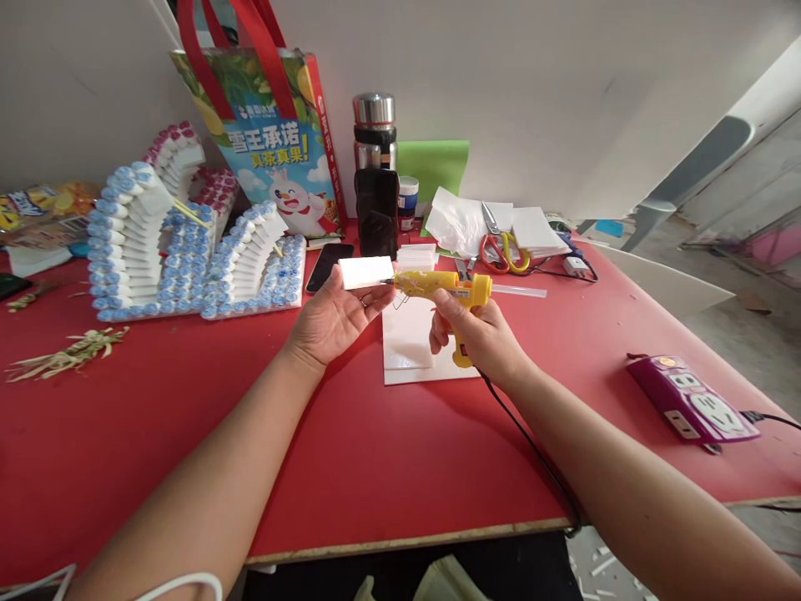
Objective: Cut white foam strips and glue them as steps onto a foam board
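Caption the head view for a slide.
Over a red table, left hand holds a white piece, right hand a yellow glue gun.

Between my bare forearms point(250, 426), the smooth red tabletop point(375, 459) leaves me low passage; the thin black cord point(531, 444) limits it at right. Forward, the upright glossy black rectangular slab point(376, 213) obstructs my reach.

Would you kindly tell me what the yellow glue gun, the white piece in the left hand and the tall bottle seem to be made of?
Glue gun: probably hard plastic, fairly glossy, judging by its smooth moulded body.
White piece: perhaps card or foam board, matte and plain-faced.
Bottle: likely stainless steel, given its silvery, reflective lid.
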Available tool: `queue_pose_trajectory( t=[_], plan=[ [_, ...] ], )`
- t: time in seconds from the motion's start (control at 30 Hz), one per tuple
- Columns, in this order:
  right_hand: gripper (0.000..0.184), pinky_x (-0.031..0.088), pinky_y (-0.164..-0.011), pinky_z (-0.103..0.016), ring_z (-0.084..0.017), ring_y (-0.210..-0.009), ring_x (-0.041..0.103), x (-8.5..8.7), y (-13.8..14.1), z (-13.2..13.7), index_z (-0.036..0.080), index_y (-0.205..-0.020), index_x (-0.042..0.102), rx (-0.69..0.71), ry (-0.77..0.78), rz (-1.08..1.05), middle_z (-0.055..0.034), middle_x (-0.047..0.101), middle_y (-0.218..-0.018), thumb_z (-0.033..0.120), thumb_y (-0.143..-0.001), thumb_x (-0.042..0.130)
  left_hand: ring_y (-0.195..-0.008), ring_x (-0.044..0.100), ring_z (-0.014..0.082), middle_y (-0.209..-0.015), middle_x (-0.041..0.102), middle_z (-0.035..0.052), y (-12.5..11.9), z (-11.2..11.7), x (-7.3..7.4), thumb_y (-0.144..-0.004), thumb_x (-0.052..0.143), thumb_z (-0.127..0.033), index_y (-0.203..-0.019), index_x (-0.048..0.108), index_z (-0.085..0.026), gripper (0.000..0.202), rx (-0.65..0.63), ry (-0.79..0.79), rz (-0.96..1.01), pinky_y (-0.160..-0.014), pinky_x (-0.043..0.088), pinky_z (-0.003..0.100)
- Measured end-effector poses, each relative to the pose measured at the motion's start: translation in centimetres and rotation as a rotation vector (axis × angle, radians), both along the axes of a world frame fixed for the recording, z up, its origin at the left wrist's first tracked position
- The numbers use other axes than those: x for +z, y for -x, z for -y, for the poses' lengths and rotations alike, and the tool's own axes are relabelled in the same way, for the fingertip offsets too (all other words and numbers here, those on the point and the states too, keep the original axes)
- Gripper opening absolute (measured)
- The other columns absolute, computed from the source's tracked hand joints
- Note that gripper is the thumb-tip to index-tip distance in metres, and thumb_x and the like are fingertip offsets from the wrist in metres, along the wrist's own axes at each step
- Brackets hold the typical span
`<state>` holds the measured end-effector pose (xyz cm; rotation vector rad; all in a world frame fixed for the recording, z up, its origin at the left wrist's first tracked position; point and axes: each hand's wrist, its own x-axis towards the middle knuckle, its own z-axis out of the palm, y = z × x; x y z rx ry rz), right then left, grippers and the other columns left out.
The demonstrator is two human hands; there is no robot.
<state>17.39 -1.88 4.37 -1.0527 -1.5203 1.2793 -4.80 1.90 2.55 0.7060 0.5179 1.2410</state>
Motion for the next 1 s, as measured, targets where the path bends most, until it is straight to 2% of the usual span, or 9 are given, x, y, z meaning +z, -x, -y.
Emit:
queue_pose_trajectory(
  t=[0.13,0.33,0.53,0.63,0.9,1.0],
  plan=[
    [0.059,0.040,-0.048,-0.029,-0.015,-0.053,0.058,0.04,-0.02,-0.08,0.020,-0.056,0.055,-0.025,0.024,-0.002,-0.0025,0.057,-0.054,0.067,-0.092,0.059,-0.112,0.072,0.0281,-0.119,0.075,0.0166,0.09,-0.07,-0.08,-0.089,0.070,-0.052,-0.122,0.070,-0.011,0.053,0.007,-0.008,0.004,-0.108,0.053,0.042],
    [0.059,0.041,-0.051,-0.029,-0.014,-0.053,0.057,-0.09,-0.06,-0.26,0.021,-0.055,0.054,-0.032,0.003,-0.005,-0.0011,0.056,-0.053,0.066,-0.092,0.059,-0.113,0.071,0.0290,-0.121,0.075,0.0167,0.28,-0.16,-0.28,-0.086,0.073,-0.053,-0.120,0.070,-0.011,0.054,0.002,-0.033,0.001,-0.110,0.052,0.043],
    [0.058,0.042,-0.055,-0.030,-0.014,-0.054,0.058,-0.05,-0.06,-0.28,0.021,-0.054,0.054,-0.039,-0.017,-0.010,-0.0006,0.055,-0.053,0.063,-0.095,0.058,-0.131,0.061,0.0294,-0.136,0.068,0.0142,0.19,-0.02,-0.05,-0.085,0.074,-0.052,-0.126,0.069,-0.016,0.054,0.009,-0.071,-0.014,-0.112,0.049,0.043],
    [0.060,0.041,-0.054,-0.030,-0.014,-0.054,0.058,0.00,-0.07,-0.25,0.020,-0.054,0.054,-0.052,-0.004,0.007,-0.0012,0.055,-0.053,0.065,-0.094,0.058,-0.134,0.058,0.0293,-0.137,0.068,0.0136,0.16,0.06,-0.02,-0.085,0.074,-0.052,-0.125,0.069,-0.017,0.053,0.018,-0.062,-0.026,-0.114,0.047,0.044],
    [0.062,0.041,-0.053,-0.028,-0.014,-0.055,0.061,0.15,-0.13,-0.27,0.019,-0.052,0.053,-0.100,0.025,0.034,-0.0006,0.052,-0.053,0.067,-0.092,0.059,-0.133,0.058,0.0289,-0.136,0.068,0.0136,0.20,0.21,0.15,-0.085,0.074,-0.052,-0.126,0.068,-0.019,0.053,0.060,-0.059,-0.008,-0.114,0.046,0.046],
    [0.060,0.044,-0.054,-0.028,-0.014,-0.056,0.061,0.12,-0.25,-0.21,0.019,-0.055,0.054,-0.104,-0.004,-0.015,-0.0009,0.054,-0.054,0.066,-0.092,0.059,-0.128,0.061,0.0280,-0.134,0.069,0.0137,0.35,0.00,0.00,-0.084,0.075,-0.052,-0.124,0.068,-0.018,0.053,0.059,-0.040,-0.008,-0.112,0.047,0.044]
  ],
)
